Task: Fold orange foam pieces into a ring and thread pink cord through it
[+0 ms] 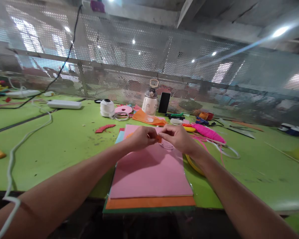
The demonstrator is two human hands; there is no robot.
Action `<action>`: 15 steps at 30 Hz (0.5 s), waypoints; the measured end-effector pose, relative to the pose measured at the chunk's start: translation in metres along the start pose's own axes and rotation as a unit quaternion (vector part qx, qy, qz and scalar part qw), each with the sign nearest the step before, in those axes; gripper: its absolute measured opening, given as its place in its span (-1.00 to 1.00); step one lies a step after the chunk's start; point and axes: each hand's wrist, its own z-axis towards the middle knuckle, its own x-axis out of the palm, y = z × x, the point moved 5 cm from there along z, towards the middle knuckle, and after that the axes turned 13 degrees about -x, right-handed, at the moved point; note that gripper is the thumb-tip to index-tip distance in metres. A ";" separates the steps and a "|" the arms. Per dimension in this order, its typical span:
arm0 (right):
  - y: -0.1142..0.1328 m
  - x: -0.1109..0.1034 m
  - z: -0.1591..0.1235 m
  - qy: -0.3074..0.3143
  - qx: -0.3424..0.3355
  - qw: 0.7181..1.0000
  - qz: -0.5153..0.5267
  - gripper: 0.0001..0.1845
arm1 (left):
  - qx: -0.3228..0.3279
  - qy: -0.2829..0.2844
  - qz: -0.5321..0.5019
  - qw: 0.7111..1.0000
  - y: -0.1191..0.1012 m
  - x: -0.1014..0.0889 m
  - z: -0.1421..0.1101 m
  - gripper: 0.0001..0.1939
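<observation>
My left hand (142,136) and my right hand (177,136) meet above a pink sheet (149,172), fingers pinched together on a small orange piece (159,138) between them. The pink sheet tops a stack with an orange sheet (149,201) and a green one under it, at the near edge of the green table (59,146). A faint circle outline shows on the pink sheet under my right hand.
Behind the hands lie an orange sheet (147,118), a white thread spool (107,108), a pale bottle (150,101), a black phone (164,102), a pink bundle (208,132), scissors (226,149) and a red scrap (104,127). A white cord (22,142) crosses the left. A perforated screen backs the table.
</observation>
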 end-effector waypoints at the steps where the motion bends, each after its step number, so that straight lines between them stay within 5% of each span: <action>1: 0.001 0.000 0.000 0.016 -0.012 1.000 -0.013 -0.81 | 0.016 -0.002 0.018 1.000 0.002 0.001 0.001 -0.92; 5: -0.003 -0.003 0.000 0.024 -0.019 1.000 -0.001 -0.83 | 0.027 0.017 0.023 0.999 0.006 0.004 0.003 -0.93; 15: -0.007 -0.002 -0.001 -0.025 0.042 0.995 0.088 -0.70 | -0.109 0.124 -0.166 0.972 0.002 0.003 -0.007 -0.91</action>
